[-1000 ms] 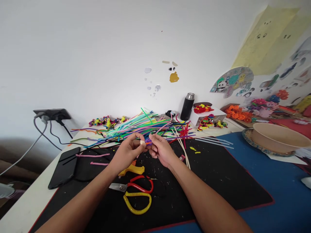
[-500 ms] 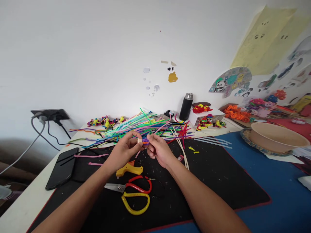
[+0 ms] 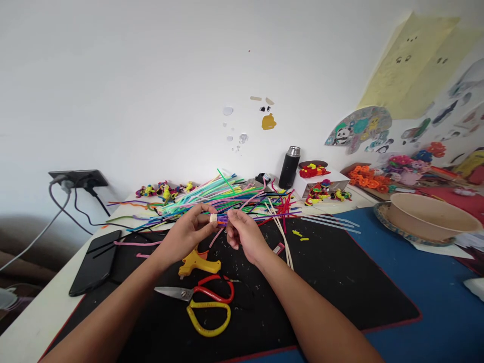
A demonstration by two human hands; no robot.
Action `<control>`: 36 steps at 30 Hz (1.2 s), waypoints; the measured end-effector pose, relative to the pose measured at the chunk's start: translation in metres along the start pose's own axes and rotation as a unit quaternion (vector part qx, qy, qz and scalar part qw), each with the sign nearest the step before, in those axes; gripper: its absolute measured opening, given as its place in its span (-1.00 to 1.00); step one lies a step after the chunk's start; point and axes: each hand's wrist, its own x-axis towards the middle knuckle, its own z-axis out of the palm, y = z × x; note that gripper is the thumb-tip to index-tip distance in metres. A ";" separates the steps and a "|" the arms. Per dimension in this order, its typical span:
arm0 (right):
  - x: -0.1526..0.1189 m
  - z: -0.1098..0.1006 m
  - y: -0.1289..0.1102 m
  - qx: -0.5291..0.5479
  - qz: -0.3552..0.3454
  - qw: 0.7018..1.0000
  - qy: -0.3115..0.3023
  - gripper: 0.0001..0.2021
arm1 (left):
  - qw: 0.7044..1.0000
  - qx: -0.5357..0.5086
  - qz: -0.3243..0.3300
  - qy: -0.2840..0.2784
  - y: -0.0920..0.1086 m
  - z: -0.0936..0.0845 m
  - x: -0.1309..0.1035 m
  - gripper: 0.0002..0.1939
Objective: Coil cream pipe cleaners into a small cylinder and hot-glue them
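Observation:
Between my two hands, above the black mat (image 3: 333, 272), is a small pipe-cleaner piece (image 3: 222, 220) with a cream end and purple and orange strands. My left hand (image 3: 185, 236) pinches the cream end between thumb and fingertips. On the purple side, my right hand (image 3: 247, 236) grips the piece with its thumb on top and its other fingers curled below. A long purple strand (image 3: 282, 215) runs off to the right behind my right hand. My fingers hide part of the piece.
Below my hands lie a yellow glue gun (image 3: 198, 263) and scissors (image 3: 185, 294) with red and yellow handles. Many coloured pipe cleaners (image 3: 212, 194) are heaped behind. A phone (image 3: 94, 262) lies left, a black flask (image 3: 289, 169) stands behind, and a bowl (image 3: 427, 217) sits right.
The fingertips of my left hand have shifted slightly left, and more of the cream end shows. The view has moved a little; both hands keep their hold.

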 end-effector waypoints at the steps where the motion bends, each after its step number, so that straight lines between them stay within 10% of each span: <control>1: 0.000 0.000 0.000 -0.009 -0.005 1.000 -0.001 -0.49 | 1.000 -0.001 -0.001 -0.002 0.000 0.000 0.000 -0.57; 36: 0.002 0.002 0.006 -0.062 -0.046 0.997 0.032 -0.54 | 1.000 -0.011 0.012 -0.011 -0.007 -0.002 0.002 -0.51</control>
